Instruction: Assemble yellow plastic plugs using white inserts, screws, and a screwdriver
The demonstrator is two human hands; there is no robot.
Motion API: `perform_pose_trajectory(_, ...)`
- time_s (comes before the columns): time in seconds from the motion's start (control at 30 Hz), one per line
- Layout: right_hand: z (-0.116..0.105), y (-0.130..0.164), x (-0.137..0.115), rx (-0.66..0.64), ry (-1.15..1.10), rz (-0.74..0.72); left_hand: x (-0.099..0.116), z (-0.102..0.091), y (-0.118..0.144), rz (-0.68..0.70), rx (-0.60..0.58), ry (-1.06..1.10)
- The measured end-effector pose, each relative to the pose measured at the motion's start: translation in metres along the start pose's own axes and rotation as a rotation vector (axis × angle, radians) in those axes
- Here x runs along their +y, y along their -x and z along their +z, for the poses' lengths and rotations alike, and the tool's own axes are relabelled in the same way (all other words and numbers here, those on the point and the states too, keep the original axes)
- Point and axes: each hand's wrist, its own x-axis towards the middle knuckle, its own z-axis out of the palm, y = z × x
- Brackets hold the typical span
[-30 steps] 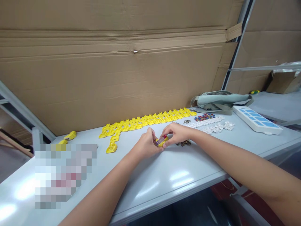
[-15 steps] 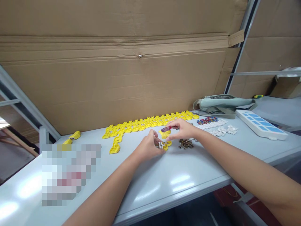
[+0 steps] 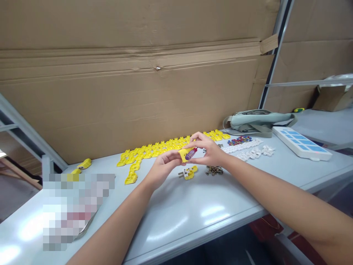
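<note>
My left hand [image 3: 162, 167] grips a yellow plug cover [image 3: 182, 156] by its left side, raised over the table. In my right hand [image 3: 208, 150] is a small screwdriver [image 3: 191, 154] with a clear purple and red handle, lying across the front of the cover. The right fingers are also close around the cover; whether they touch it I cannot tell. Just below the hands, a yellow plug half [image 3: 190, 175] with a white insert and metal pins rests on the table. A pile of small brass-coloured parts [image 3: 214, 170] lies to its right.
Rows of yellow plug shells [image 3: 154, 149] line the back of the table by the cardboard wall [image 3: 110, 110]. Red and blue parts [image 3: 239, 140], white pieces [image 3: 255, 152], a grey-green bag [image 3: 256, 121] and a white case with blue panels [image 3: 302, 143] are rightward. Yellow plugs [image 3: 85, 163] sit left.
My left hand has let go of the plug half with the white insert and now grips the yellow cover. Both hands have come together higher up. The camera view has shifted slightly.
</note>
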Motion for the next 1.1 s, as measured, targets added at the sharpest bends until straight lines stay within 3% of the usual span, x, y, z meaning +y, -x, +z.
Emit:
perform_pose_trajectory(0.3,0.004,0.0,-0.006,0.008,-0.01,-0.06,-0.003,0.002,-0.002,-0.017,0.038,-0.012)
perform_pose_trajectory(0.57,0.009,0.001,-0.01,0.014,0.021,-0.09,-0.011,-0.001,-0.005,-0.008,-0.03,0.118)
perform_pose_trajectory(0.73,0.013,0.003,-0.012,0.026,0.025,-0.028,-0.007,0.002,-0.004,0.0,0.091,0.099)
perform_pose_trajectory(0.93,0.019,0.004,-0.01,0.096,0.155,0.102,0.0,0.008,-0.004,0.014,0.137,0.23)
perform_pose_trajectory(1.1,0.022,0.005,-0.007,0.048,0.205,0.124,-0.001,0.008,-0.002,-0.052,0.191,0.09)
